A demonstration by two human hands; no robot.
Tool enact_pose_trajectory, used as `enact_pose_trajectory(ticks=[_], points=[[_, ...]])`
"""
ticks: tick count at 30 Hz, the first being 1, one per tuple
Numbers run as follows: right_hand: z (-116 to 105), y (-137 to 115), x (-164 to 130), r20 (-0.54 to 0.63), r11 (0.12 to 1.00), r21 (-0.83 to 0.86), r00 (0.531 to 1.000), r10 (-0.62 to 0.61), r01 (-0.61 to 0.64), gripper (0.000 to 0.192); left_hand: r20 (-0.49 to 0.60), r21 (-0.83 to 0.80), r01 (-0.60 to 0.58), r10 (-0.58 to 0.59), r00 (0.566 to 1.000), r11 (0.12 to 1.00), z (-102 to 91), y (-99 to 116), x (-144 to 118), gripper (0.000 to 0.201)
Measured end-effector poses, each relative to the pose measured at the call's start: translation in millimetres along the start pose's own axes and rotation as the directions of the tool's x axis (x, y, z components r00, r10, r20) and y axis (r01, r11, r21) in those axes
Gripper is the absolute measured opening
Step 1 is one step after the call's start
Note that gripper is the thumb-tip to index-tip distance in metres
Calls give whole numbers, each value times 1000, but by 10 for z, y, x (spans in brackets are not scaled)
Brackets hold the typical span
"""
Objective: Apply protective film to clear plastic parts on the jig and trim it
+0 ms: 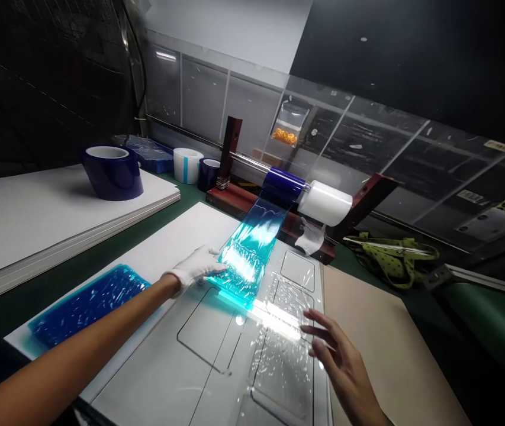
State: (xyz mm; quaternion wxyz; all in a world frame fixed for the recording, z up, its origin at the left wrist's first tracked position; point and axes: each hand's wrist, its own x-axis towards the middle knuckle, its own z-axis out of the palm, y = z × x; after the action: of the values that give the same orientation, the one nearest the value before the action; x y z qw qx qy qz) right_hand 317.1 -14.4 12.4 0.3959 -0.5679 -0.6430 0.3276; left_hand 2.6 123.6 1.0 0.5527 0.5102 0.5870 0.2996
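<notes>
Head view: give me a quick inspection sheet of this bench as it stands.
Surface: green bench top carrying a white board and a tan board.
Job's things: blue film drawn from a roll on a red stand, over a clear cut-out sheet.
Clutter: dark blue tape roll, white roll, blue film pile, green spotted cloth.
Grips: left hand, white-gloved, pressing the film's edge; right hand bare, open, fingers spread over the sheet.
Cables: black cable hanging at the back left.
Surroundings: clear panels behind; dark beyond.
</notes>
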Motion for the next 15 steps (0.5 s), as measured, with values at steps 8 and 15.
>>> enact_pose_trajectory(ticks=[8,15], points=[[913,-594,338,329,827,402,905,269,-393,57,-46,-131,-87,82,996,988,-192,146,-669,58],[1531,-684,-606,286,778,422,882,374,-466,59,-38,-180,-42,35,999,983,-302,-290,-1443,47]])
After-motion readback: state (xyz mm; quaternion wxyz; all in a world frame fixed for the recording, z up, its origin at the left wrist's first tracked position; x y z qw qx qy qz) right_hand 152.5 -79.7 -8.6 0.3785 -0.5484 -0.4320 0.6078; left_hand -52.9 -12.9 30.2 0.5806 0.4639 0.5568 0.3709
